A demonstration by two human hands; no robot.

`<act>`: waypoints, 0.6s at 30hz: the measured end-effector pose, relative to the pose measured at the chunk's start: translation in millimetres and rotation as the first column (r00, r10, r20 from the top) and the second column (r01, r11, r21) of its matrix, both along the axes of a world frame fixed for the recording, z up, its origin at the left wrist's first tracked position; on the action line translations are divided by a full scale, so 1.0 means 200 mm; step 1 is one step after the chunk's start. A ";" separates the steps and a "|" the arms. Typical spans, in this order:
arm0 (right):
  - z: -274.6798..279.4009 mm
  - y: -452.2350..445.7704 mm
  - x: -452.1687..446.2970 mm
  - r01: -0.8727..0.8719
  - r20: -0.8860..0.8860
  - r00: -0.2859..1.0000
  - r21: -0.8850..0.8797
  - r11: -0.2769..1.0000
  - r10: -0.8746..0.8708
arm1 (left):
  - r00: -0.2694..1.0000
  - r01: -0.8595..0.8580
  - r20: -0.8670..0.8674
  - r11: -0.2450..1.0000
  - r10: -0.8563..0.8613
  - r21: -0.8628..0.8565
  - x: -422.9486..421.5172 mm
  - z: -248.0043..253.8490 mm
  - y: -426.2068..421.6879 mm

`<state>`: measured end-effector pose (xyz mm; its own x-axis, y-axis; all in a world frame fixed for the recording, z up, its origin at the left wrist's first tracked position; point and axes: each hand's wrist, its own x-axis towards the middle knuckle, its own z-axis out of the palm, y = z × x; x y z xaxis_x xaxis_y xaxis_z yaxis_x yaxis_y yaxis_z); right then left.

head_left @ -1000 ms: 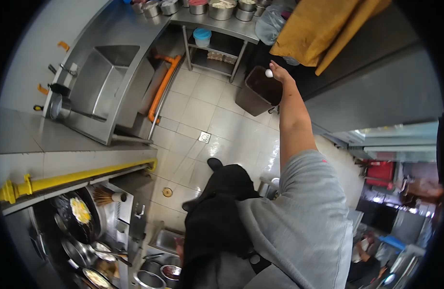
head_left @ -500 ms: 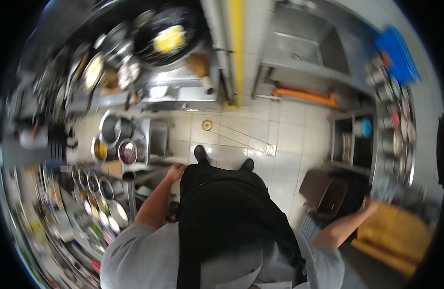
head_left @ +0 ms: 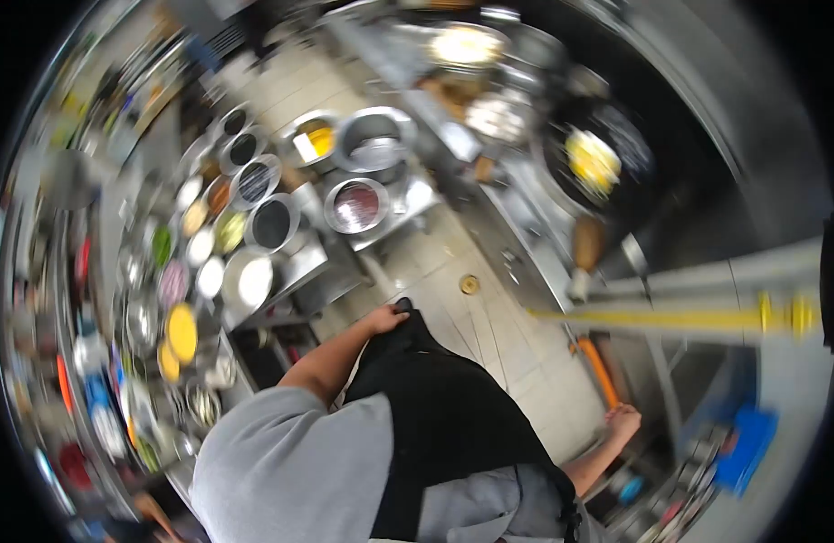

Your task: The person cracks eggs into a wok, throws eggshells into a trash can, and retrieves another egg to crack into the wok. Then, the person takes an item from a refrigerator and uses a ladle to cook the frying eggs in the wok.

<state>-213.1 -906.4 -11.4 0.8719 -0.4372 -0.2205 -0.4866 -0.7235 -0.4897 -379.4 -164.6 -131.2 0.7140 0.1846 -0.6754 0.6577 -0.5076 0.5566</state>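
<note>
My left hand (head_left: 386,319) hangs by the upper edge of my black apron (head_left: 453,407), its fingers curled inward. Whether it pinches the cloth or anything small is hidden. A dark shoe (head_left: 404,305) shows just past its fingertips. Out to the right, my right hand (head_left: 623,422) is closed in a loose fist, slightly blurred, with nothing visible in it. In the picture it lies by the lower end of an orange bar (head_left: 600,373) under the steel sink; contact cannot be made out.
A wok (head_left: 562,185) holding yellow-and-white food sits on the stove, its wooden handle (head_left: 587,242) jutting out. Steel pots (head_left: 373,145) stand on a low stand. Ingredient containers (head_left: 272,222) line the left counter. A yellow pipe (head_left: 671,319) and blue bin (head_left: 747,450) are right.
My view has swung left: the stove now appears upper right and the ingredient counter fills the left. My right hand is no longer beside the wooden board, which has left view.
</note>
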 end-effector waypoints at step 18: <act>0.64 3.87 1.09 -0.822 -0.020 0.005 0.569 0.015 1.000 | 0.634 -0.770 -0.112 0.613 0.765 -0.175 -0.68 0.08 0.37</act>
<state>5.6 -131.9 116.9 0.2385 0.8622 -0.4469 0.3140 -0.5040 -0.8046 -515.3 -91.1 -115.0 0.3549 0.5258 -0.7730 0.7719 0.3017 0.5596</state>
